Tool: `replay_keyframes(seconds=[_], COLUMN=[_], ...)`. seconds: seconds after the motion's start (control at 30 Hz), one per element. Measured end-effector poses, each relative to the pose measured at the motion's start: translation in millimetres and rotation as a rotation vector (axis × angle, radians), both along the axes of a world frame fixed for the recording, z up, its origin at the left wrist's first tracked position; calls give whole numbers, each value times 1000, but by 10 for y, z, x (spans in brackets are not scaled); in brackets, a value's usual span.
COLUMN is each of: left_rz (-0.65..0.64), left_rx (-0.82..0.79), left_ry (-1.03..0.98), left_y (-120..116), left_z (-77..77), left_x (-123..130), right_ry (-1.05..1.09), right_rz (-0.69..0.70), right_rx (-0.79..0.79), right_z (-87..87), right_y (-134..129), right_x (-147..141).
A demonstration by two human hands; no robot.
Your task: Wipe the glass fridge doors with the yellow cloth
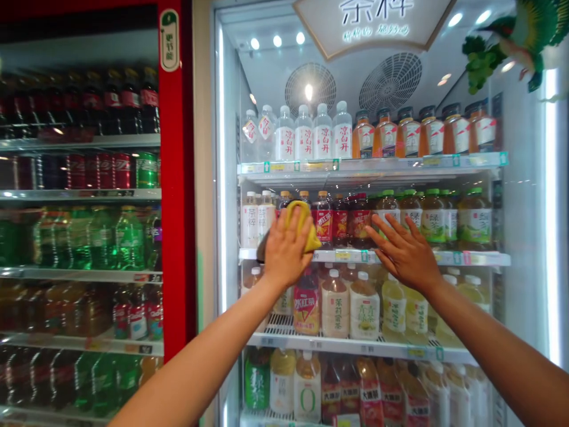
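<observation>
Pressed against the glass front of a lit drinks cooler, my left hand (287, 252) lies over a folded yellow cloth (312, 232), which sticks out above and to the right of the fingers. A dark patch beside the hand's left edge is too unclear to name. My right hand (406, 252) is spread at the glass, fingers apart and holding nothing, in front of the green-capped tea bottles (433, 216). Both hands are level with the second shelf (338, 255).
Behind the glass are rows of bottles, with clear water bottles (322, 133) on the top shelf. A red-framed cooler (178, 178) stands at the left. Green leaves and a bird ornament (518, 44) hang at the upper right.
</observation>
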State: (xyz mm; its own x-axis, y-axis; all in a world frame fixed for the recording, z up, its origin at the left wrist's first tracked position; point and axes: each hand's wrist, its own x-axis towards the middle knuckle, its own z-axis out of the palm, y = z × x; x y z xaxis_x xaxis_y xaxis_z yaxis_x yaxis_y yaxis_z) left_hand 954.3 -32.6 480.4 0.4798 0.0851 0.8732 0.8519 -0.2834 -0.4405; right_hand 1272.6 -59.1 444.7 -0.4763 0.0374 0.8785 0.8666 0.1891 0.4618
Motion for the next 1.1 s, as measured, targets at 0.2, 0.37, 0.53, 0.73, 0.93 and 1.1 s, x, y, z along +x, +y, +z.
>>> replay_keyframes(seconds=[0.2, 0.37, 0.53, 0.73, 0.93, 1.1], left_rz=[-33, 75, 87, 115, 27, -1], left_rx=[-26, -8, 22, 34, 78, 70], left_ry=[172, -431, -629, -697, -597, -561], left_y=[-36, -3, 54, 75, 69, 43], left_z=[281, 431, 318, 701, 1132, 1443], left_x=[2, -786, -1050, -626, -37, 537], right_ry=[13, 12, 14, -36, -133, -106], right_rz=[14, 8, 40, -42, -21, -14], right_rx=[-23, -31, 0, 73, 92, 105], right_z=[-25, -30, -33, 0, 239, 707], right_y=[-4, -32, -8, 9, -117, -167], right_x=[55, 24, -16, -31, 45, 275])
